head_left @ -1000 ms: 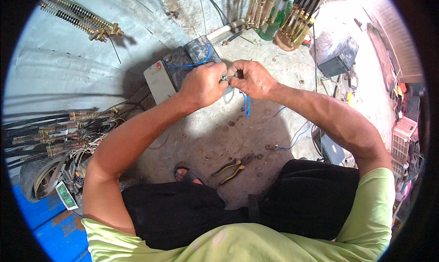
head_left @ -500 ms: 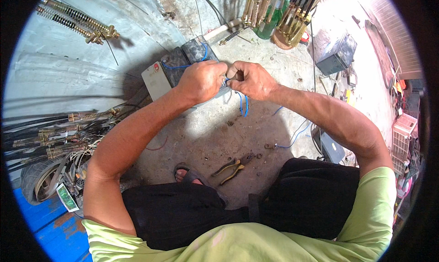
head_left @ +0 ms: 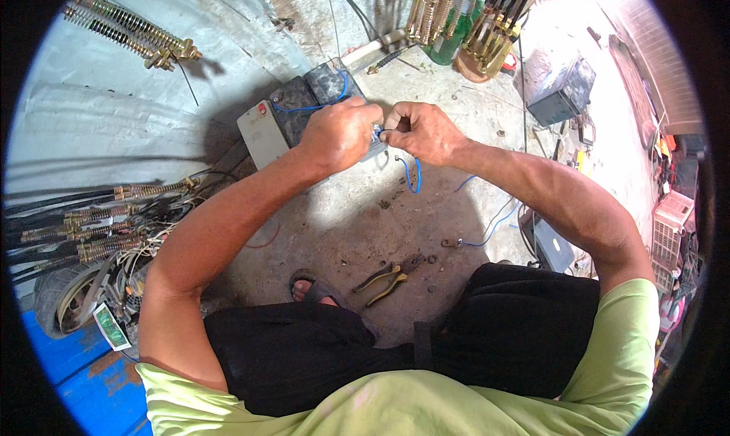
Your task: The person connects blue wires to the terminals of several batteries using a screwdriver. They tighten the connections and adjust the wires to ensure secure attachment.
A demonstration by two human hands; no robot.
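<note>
My left hand point(head_left: 338, 136) is closed round a small shiny piece with blue wire point(head_left: 378, 132), mostly hidden by fingers. My right hand point(head_left: 420, 132) pinches at the same piece from the right, thumb and forefinger curled. Both hands are at the near side of a group of dark batteries point(head_left: 298, 94), which has a pale side panel point(head_left: 257, 134) with a red spot and a blue wire across the top. A blue wire loop point(head_left: 416, 177) hangs below my right hand. Yellow-and-black pliers point(head_left: 384, 284) lie on the floor near my sandalled foot point(head_left: 304, 290).
Spring-fitted cables lie at left point(head_left: 106, 227) beside a tyre point(head_left: 61, 307) and hang on the upper wall point(head_left: 133, 33). Green bottles point(head_left: 449, 41) hold more cables. At right are another black battery point(head_left: 563, 94), a grey box point(head_left: 553, 242), loose blue wires point(head_left: 490, 234) and crates point(head_left: 669, 231).
Both hands have shifted slightly to the right. More blue shows between my fingertips than a second ago, and the hanging blue loop has swung a little.
</note>
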